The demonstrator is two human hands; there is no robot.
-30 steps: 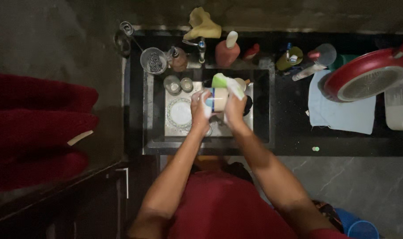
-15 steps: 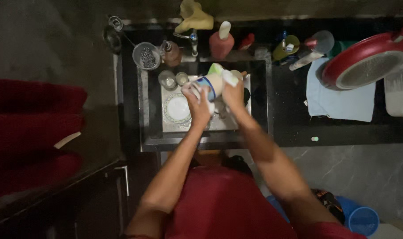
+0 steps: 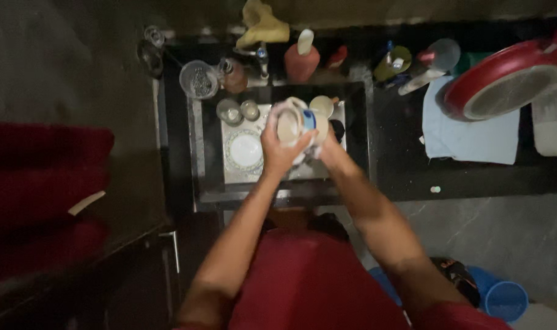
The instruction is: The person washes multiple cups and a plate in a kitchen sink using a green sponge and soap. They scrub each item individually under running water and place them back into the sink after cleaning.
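Mug, pale ceramic: rigid, breakable, likely wet and slippery. Left hand fingers wrap its body; right hand fingers grip alongside, above sink.

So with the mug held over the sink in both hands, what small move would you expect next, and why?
Probably turning the mug a little in the left hand so the right hand can rub another part of it. Both hands are closed on it above the sink, its mouth faces up toward the camera, and a plate and glasses lie below.
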